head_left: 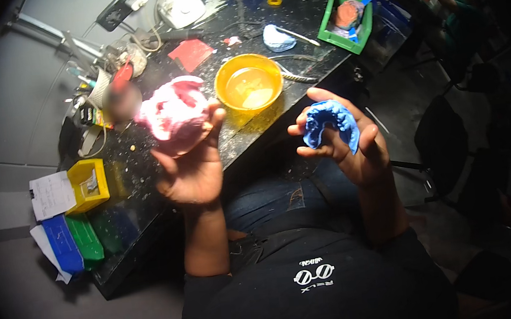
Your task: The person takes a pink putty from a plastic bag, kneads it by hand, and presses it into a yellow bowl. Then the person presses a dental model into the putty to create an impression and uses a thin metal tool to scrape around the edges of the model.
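Note:
My left hand (198,174) is closed around the underside of a lumpy pink dental impression (174,127), held up over the bench edge and brightly lit on top. My right hand (363,155) grips a blue horseshoe-shaped dental impression (343,120) between its fingers, with the row of tooth hollows showing. It is off the front edge of the bench. Between and beyond the hands stands a yellow-orange bowl (222,90) holding liquid.
On the speckled black bench (148,197) lie a red sheet (192,55), a pale blue moulded piece (278,38) and a thin-handled tool (300,36). A green bin (326,22) stands right; yellow (103,183), blue (63,242) and green bins sit left. Another person (462,10) works far right.

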Demonstrator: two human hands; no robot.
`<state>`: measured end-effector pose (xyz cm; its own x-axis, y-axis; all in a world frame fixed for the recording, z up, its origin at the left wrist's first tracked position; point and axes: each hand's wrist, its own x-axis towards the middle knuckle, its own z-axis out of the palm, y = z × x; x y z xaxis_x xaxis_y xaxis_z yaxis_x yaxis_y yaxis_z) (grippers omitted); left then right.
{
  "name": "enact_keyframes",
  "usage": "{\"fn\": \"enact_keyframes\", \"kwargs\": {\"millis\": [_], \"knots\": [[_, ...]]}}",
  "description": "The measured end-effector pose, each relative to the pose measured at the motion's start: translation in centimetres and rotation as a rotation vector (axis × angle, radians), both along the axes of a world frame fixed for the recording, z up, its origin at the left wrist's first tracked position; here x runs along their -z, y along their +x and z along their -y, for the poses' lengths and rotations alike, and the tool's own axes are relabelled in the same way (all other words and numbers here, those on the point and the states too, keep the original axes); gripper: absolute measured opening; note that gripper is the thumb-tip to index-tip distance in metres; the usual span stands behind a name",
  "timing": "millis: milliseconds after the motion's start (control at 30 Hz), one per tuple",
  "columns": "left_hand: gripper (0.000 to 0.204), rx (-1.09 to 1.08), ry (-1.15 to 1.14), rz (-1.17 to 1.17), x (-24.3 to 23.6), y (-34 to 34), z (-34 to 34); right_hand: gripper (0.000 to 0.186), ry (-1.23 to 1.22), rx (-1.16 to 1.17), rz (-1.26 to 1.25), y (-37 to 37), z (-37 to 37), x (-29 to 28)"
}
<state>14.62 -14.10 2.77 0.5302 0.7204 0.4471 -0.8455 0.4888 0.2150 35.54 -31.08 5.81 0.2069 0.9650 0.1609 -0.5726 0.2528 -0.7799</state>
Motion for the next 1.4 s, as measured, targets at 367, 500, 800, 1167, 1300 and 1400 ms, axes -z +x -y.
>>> {"fn": "enact_keyframes", "kwargs": {"millis": [367,500,800,1167,1300,1400], "knots": [[0.098,-0.047,0.101,-0.320,0.4,1.0,5.6,0.084,0.032,0.441,0.696,-4.2,0.2,-3.2],[0.097,-0.086,0.179,-0.346,0.6,1.3,6.1,0.086,0.045,0.507,0.985,-5.1,-0.2,-3.9],[0.075,-0.143,0.275,-0.423,0.6,1.3,6.9,0.081,0.160,0.568,1.204,-5.6,-0.9,-4.1],[0.090,-0.161,0.296,-0.523,0.2,1.1,7.4,0.080,0.278,0.583,1.279,-4.8,-1.2,-3.6],[0.095,-0.248,0.362,-0.662,-0.2,1.3,7.7,0.081,0.226,0.612,1.238,-5.2,-1.0,-3.5],[0.098,-0.233,0.320,-0.652,-0.2,1.5,7.7,0.077,0.232,0.630,1.262,-5.1,-1.1,-3.5]]}}
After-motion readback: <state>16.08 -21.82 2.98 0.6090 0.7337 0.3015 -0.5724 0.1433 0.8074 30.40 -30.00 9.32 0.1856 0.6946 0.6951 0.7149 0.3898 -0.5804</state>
